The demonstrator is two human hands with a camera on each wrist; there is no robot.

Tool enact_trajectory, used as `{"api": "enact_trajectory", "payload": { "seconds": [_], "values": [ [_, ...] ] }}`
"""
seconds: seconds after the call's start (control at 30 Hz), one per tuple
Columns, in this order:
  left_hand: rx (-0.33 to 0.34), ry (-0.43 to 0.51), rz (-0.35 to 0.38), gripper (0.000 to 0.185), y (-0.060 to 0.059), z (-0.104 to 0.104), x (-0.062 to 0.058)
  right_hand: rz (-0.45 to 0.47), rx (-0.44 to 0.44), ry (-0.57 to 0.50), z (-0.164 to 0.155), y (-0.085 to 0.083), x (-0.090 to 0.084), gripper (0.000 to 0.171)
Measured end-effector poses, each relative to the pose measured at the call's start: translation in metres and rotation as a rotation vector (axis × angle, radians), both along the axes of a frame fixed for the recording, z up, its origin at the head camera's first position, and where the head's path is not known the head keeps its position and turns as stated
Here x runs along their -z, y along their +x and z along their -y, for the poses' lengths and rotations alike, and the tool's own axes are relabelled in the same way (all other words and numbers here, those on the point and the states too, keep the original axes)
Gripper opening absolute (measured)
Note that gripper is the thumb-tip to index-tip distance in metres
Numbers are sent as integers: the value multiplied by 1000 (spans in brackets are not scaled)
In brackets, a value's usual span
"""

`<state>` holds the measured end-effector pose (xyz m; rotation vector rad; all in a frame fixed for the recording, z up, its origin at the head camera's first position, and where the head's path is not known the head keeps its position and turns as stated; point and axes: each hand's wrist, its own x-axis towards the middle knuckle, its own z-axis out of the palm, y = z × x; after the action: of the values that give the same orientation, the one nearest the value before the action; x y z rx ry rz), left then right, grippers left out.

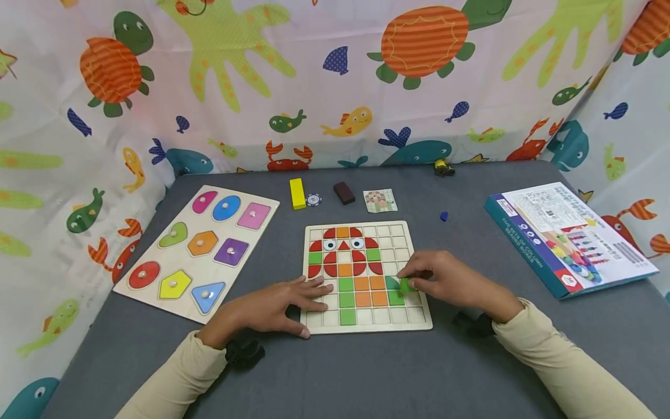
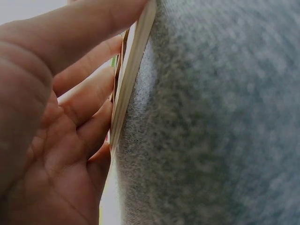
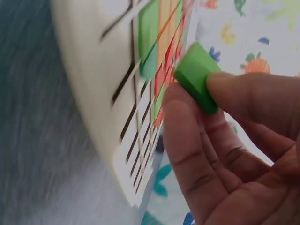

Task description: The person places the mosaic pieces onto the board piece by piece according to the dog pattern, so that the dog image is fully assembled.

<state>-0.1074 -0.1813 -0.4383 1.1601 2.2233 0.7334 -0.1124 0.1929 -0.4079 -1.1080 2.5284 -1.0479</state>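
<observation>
A square wooden grid board [image 1: 379, 320] lies in the middle of the table, partly filled with red, green and orange tiles and two eye tiles. My right hand [image 1: 450, 280] pinches a green tile [image 3: 197, 75] between thumb and fingers, over the board's right side. Beside it in the grid sit a quarter-round dark green tile [image 1: 391, 283] and a green tile [image 1: 396, 297]. My left hand [image 1: 285, 302] rests with fingers spread on the board's left edge; in the left wrist view its fingertips touch the wooden rim [image 2: 126, 89].
A shape puzzle board [image 1: 183, 256] with knobbed pieces lies to the left, a boxed set [image 1: 570, 238] to the right. Behind the grid are a yellow block [image 1: 297, 194], a poker chip [image 1: 313, 200], a brown block [image 1: 344, 193], a picture card [image 1: 380, 201] and a small blue piece [image 1: 444, 216].
</observation>
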Motion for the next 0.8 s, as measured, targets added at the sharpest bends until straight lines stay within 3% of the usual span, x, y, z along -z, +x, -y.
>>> {"api": "enact_trajectory", "payload": {
  "seconds": [0.23, 0.6, 0.8],
  "values": [
    [-8, -24, -3, 60, 1, -1, -2, 87, -101, 61, 17, 16, 1, 19],
    [-6, -4, -12, 60, -2, -1, -1, 162, -89, 105, 19, 21, 9, 18],
    [-6, 11, -2, 61, -1, 0, 1, 124, -79, 100, 20, 22, 11, 18]
  ]
}}
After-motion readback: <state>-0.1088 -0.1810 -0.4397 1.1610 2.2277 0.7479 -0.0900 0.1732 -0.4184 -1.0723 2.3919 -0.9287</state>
